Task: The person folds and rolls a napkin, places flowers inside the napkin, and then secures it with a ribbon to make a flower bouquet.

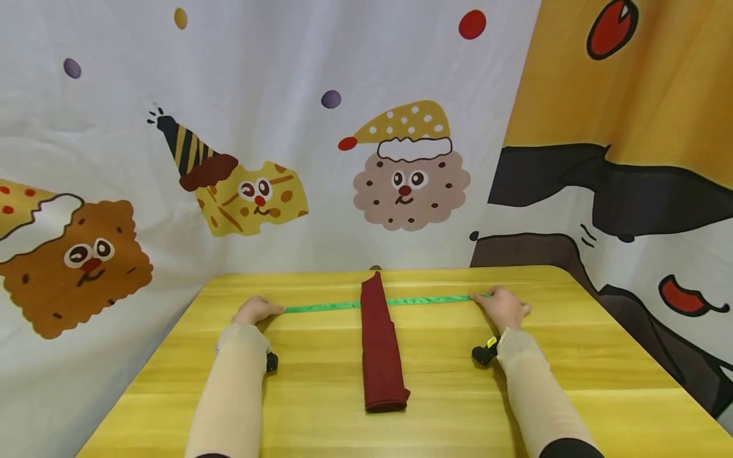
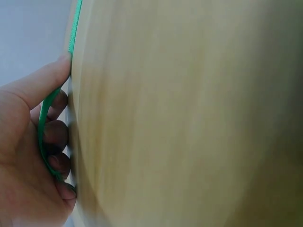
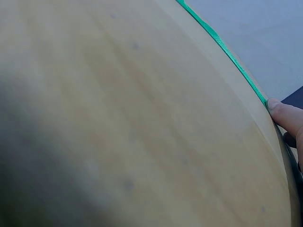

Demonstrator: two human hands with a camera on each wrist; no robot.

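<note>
A green ribbon (image 1: 431,300) runs crosswise between my two hands, its middle hidden by a folded dark red cloth (image 1: 382,346). The cloth is a long narrow strip, lying lengthwise on the table. My left hand (image 1: 255,310) pinches the ribbon's left part between thumb and fingers. In the left wrist view a loose tail of green ribbon (image 2: 42,124) hangs down inside that hand, along the curled fingers. On the other side, my right hand (image 1: 504,308) pinches the ribbon near its right end. Only the thumb and a little of that hand show in the right wrist view.
The wood-grain table (image 1: 321,375) carries the cloth and ribbon. Behind it hangs a white curtain (image 1: 275,83) printed with cartoon biscuits and cheese, with a yellow and black part at the right. Black wrist cameras (image 1: 484,354) sit under both wrists.
</note>
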